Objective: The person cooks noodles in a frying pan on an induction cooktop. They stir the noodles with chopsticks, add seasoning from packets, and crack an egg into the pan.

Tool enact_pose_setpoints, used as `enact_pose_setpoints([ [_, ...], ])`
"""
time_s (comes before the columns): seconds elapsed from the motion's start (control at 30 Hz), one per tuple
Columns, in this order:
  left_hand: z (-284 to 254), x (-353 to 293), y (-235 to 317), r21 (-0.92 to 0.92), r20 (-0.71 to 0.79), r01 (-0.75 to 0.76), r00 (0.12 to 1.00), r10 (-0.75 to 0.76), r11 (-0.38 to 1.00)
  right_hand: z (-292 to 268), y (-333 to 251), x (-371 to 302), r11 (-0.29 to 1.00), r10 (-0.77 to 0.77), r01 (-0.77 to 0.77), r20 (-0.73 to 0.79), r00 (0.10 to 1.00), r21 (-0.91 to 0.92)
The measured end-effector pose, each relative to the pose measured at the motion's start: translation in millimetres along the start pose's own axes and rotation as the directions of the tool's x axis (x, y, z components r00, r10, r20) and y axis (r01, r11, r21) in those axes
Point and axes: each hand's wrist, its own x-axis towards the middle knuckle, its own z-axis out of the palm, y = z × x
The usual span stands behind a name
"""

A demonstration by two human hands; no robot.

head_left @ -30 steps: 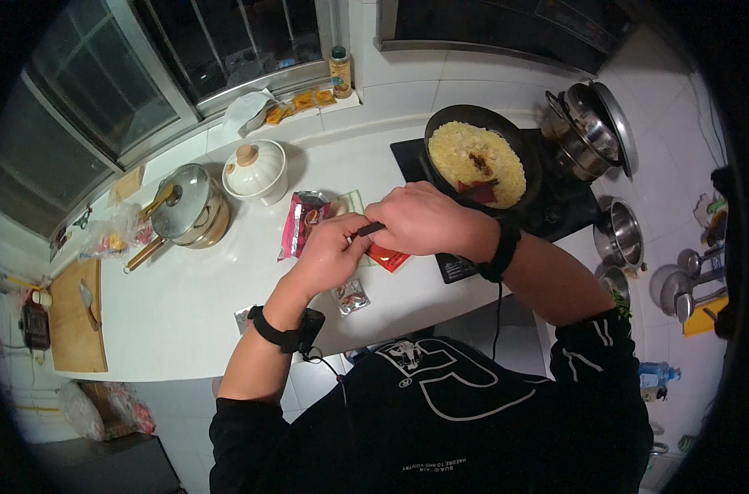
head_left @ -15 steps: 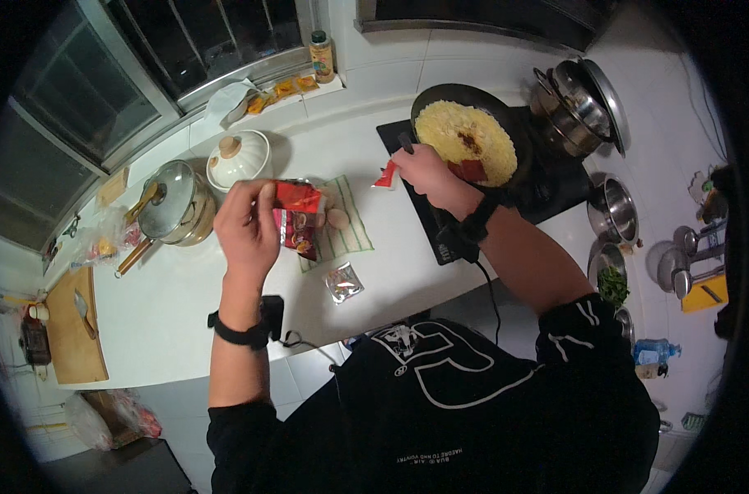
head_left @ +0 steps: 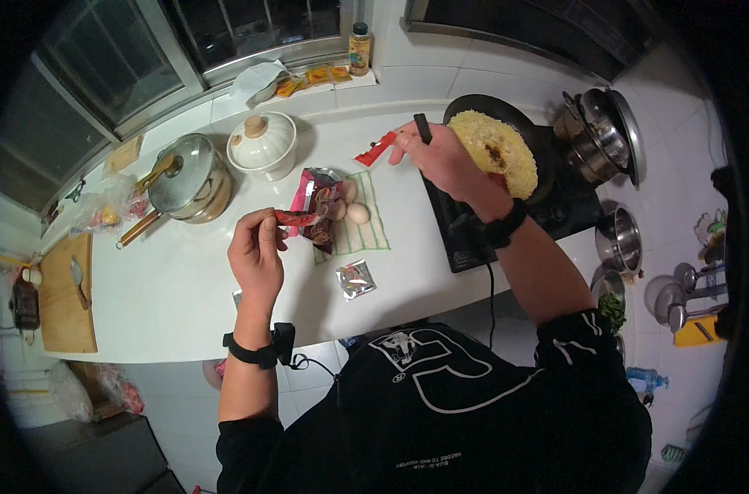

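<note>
The pan (head_left: 532,130) sits on the black cooker (head_left: 465,239) and holds yellow food (head_left: 481,132) with a dark brown patch in it and something red at the near edge, partly hidden by the right hand.

The left hand (head_left: 257,255), well to the left of the pan, holds a red packet (head_left: 295,217) pinched narrowly between thumb and fingers. The packet overlaps the pink bag (head_left: 315,191) in view; whether they touch, I cannot tell.

The right hand (head_left: 440,162) is at the pan's left side, its fingers closed on a red strip (head_left: 375,150), which points left, away from the pan, and on a slim black stick (head_left: 423,128) that juts up.

Left of the pan, eggs (head_left: 358,214) lie on a striped towel (head_left: 373,236) beside the pink bag. A silver sachet (head_left: 356,280) lies left of the pan and nearer the person. The white pot (head_left: 263,152) stands farther left of the pan, lid on. Steel pots (head_left: 584,148) are just right of the pan.
</note>
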Motion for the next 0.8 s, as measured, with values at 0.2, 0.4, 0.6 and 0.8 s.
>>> enact_pose_setpoints([
  [0.2,22,8,8,-0.167,0.106,0.159,0.984,-0.142,0.973,-92,-36,-32,0.870,0.260,-0.399,-0.419,0.870,-0.291],
  [0.4,111,37,23,-0.067,0.287,0.189,0.944,-0.162,0.980,-193,0,-77,0.558,0.122,-0.413,-0.421,0.899,-0.720],
  [0.6,255,63,23,0.033,0.487,-0.077,0.872,0.052,0.996,-240,111,-89,0.336,0.456,-0.434,-0.259,0.852,-0.836],
  [0.8,359,73,-3,0.384,0.713,-0.531,0.690,0.122,0.756,-256,162,-79,0.297,0.507,-0.360,-0.173,0.844,-0.884],
])
